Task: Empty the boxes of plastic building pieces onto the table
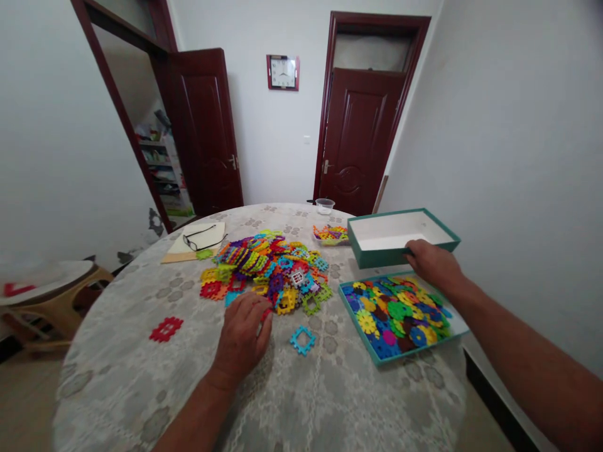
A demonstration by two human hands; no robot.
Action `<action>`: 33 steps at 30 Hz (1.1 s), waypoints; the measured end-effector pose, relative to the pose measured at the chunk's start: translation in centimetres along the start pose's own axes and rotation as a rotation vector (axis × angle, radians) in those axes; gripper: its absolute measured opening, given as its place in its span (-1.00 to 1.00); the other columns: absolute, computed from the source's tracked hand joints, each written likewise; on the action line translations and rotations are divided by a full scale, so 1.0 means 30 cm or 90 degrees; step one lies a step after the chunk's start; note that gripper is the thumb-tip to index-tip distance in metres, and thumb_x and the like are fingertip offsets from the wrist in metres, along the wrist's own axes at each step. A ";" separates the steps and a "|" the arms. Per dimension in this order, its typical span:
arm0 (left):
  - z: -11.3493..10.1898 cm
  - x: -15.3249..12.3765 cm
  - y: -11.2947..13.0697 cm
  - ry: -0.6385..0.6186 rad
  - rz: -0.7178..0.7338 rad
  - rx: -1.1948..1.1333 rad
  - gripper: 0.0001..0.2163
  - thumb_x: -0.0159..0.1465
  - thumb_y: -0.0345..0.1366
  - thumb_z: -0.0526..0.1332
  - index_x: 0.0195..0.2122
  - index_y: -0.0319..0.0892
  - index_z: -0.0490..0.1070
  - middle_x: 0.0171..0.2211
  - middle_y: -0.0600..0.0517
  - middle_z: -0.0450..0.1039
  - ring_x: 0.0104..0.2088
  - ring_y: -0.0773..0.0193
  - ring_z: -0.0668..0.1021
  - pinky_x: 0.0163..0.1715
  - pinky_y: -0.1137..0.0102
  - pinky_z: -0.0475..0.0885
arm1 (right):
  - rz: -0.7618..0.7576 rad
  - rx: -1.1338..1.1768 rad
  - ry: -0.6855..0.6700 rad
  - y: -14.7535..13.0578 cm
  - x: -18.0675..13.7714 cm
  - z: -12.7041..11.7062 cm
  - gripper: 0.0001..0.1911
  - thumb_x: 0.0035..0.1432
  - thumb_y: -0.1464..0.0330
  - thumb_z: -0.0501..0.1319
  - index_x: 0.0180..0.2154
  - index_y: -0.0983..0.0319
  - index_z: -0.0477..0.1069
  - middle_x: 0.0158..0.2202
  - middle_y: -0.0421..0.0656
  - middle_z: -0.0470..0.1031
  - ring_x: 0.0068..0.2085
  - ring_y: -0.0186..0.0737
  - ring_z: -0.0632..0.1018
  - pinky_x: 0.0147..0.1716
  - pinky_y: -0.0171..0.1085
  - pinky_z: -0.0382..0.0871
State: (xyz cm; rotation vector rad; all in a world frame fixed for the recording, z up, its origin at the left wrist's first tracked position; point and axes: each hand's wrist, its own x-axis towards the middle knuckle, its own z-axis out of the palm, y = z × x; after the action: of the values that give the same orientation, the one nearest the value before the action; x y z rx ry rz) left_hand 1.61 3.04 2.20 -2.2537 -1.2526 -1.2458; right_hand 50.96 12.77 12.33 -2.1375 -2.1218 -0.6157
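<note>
My right hand (431,265) grips the near side of a shallow green box (381,256) with a white inside, tilted above a second tray. That green-edged tray (377,361) is full of colourful notched plastic discs (399,310). My left hand (245,329) is at the near edge of a heap of square interlocking plastic pieces (282,267). Its fingers are curled, and a red plastic piece (266,313) shows between thumb and forefinger. A blue square piece (302,340) lies just right of this hand, and a red square piece (166,329) lies farther left.
Black-framed glasses (205,238) rest on paper (176,250) at the far left of the round, cloth-covered table (117,383). Near the back stand a small dish of colourful pieces (330,233) and a clear bowl (325,205). A stool (61,295) is beyond the left edge.
</note>
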 end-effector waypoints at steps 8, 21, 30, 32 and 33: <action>-0.008 -0.002 -0.029 0.013 -0.029 0.001 -0.86 0.38 -0.39 0.22 -0.06 -0.13 0.48 -0.10 -0.11 0.56 -0.01 0.01 0.54 0.09 0.07 0.42 | 0.002 0.001 -0.082 0.081 0.075 0.186 -0.78 0.40 0.26 0.15 -0.06 0.25 0.47 -0.06 0.04 0.56 -0.07 -0.01 0.61 -0.27 -0.22 0.30; 0.000 -0.011 -0.048 0.000 -0.052 -0.018 -0.88 0.38 -0.41 0.19 -0.11 -0.10 0.47 -0.14 -0.08 0.55 -0.05 0.04 0.54 0.06 0.07 0.42 | -0.089 0.079 -0.111 -0.006 0.137 0.277 -0.74 0.37 0.30 0.15 -0.04 0.28 0.53 -0.04 0.08 0.60 -0.03 -0.04 0.59 -0.07 -0.22 0.34; 0.013 -0.019 -0.052 -0.022 -0.123 0.016 -0.86 0.38 -0.42 0.18 -0.10 -0.12 0.47 -0.15 -0.10 0.54 -0.05 0.02 0.53 0.05 0.05 0.44 | -0.161 0.188 -0.012 -0.236 0.106 0.129 -0.68 0.35 0.33 0.09 -0.05 0.26 0.58 0.02 0.10 0.59 0.02 0.06 0.60 0.07 -0.08 0.41; 0.027 -0.027 -0.053 -0.017 -0.147 0.039 -0.79 0.38 -0.41 0.19 0.01 -0.12 0.46 -0.07 -0.13 0.52 -0.01 -0.02 0.53 0.07 0.03 0.44 | -0.231 0.308 -0.006 -0.368 0.084 0.059 -0.66 0.38 0.26 0.09 -0.02 0.22 0.58 0.00 0.06 0.61 0.02 0.05 0.60 0.11 -0.05 0.42; 0.034 -0.032 -0.055 -0.006 -0.161 0.051 -0.74 0.38 -0.39 0.19 0.08 -0.12 0.44 -0.02 -0.16 0.50 0.03 -0.04 0.52 0.09 0.01 0.43 | -0.283 0.375 -0.022 -0.443 0.073 0.031 -0.66 0.39 0.24 0.11 0.01 0.18 0.57 0.02 0.02 0.61 0.04 0.03 0.60 0.13 -0.05 0.43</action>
State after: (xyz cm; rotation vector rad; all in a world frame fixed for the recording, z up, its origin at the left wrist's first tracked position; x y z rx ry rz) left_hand 0.63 4.06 0.58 -2.0966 -1.6015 -1.2436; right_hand 38.17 15.75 9.14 -1.3928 -2.4130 0.0454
